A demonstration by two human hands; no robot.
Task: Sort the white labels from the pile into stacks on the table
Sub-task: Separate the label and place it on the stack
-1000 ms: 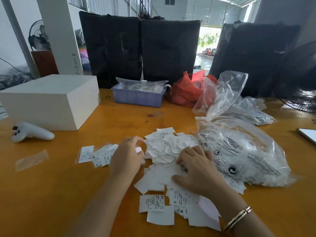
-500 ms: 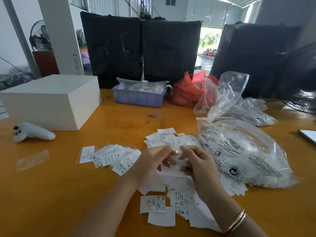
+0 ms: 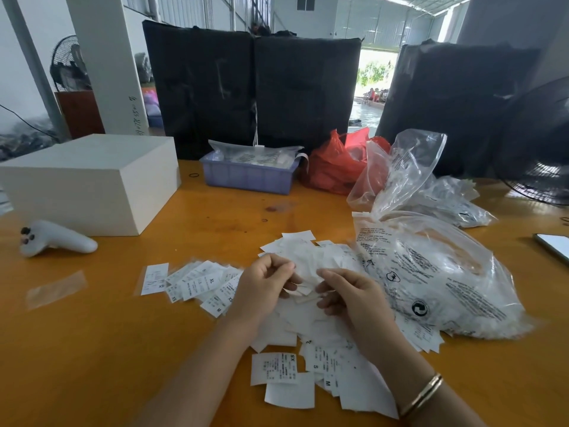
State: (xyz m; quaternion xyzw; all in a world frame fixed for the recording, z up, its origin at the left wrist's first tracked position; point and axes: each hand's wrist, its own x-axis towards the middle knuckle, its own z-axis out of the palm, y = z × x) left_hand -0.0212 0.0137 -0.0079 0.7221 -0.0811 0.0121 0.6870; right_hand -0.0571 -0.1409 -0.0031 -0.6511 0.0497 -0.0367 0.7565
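Both hands raised just above the pile (image 3: 308,306) of white labels, mid worktop (image 3: 92,349). Left hand (image 3: 261,291) and right hand (image 3: 351,297) each pinch labels between curled fingers, probably to peel one loose and read its size. Sorted labels (image 3: 197,285) fanned just left, within reach. Print on held labels unreadable; clear bag (image 3: 437,278) covers the pile's right edge
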